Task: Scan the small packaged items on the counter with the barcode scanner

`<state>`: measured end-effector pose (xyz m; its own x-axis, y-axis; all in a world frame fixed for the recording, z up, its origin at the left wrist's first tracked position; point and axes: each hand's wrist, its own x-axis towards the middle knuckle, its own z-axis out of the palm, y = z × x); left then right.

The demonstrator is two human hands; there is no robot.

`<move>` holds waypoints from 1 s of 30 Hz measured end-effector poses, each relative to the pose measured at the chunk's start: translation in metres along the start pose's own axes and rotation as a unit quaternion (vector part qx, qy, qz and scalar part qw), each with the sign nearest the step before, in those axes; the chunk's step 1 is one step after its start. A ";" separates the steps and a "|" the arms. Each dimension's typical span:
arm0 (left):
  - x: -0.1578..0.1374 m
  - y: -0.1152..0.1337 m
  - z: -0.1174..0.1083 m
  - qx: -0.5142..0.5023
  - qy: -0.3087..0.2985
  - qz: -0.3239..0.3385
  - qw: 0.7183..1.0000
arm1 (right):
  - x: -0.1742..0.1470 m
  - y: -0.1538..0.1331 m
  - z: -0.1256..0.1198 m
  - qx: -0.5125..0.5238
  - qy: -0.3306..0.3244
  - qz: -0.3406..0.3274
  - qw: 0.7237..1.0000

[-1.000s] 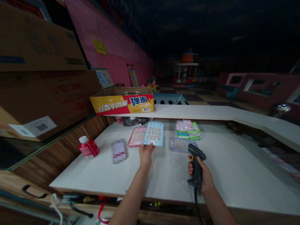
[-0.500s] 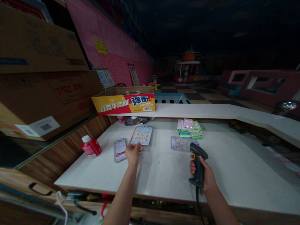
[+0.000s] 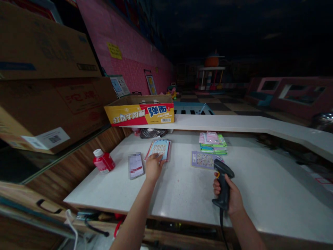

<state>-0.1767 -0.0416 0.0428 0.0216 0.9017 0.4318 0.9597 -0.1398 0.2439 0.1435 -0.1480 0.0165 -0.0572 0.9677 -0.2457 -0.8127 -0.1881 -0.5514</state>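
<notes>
White counter [image 3: 182, 194] in a dim room, pink wall [image 3: 132, 59] back left. Left hand [image 3: 154, 167] was over the lower part of the light-blue card [image 3: 159, 148], fingers on its printed grid; couldn't tell if they gripped it or only rested. Card lay on top of a pink-edged pile [image 3: 169, 150], left of counter centre. Right hand [image 3: 234, 198] was wrapped around the handle of a black barcode scanner [image 3: 223, 184], held upright, cord [image 3: 221, 224] hanging down past the counter's front edge. Scanner head overlapped the right end of a purple card [image 3: 204, 160] in view; contact unclear. Stack of pink and green packets [image 3: 213, 148] sat just behind that card. Phone [image 3: 136, 166] lay just left of the left hand, red bottle [image 3: 104, 162] further left. Yellow-red carton [image 3: 140, 115] stood on the raised ledge [image 3: 208, 122] behind.
</notes>
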 end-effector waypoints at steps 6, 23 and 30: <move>0.006 -0.005 -0.001 -0.013 -0.013 -0.008 1.000 | -0.002 -0.001 0.002 0.007 -0.003 0.006 1.000; 0.029 0.154 0.052 -0.113 -0.160 -0.073 0.978 | 0.005 -0.001 0.007 0.021 0.000 0.005 1.000; 0.034 0.181 0.062 -0.043 -0.188 -0.119 0.974 | 0.007 -0.002 0.007 0.018 -0.006 -0.001 1.000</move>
<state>0.0151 -0.0104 0.0477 -0.0814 0.9966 0.0106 0.9237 0.0715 0.3764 0.1407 -0.1395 0.0211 -0.0623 0.9699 -0.2355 -0.8336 -0.1803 -0.5221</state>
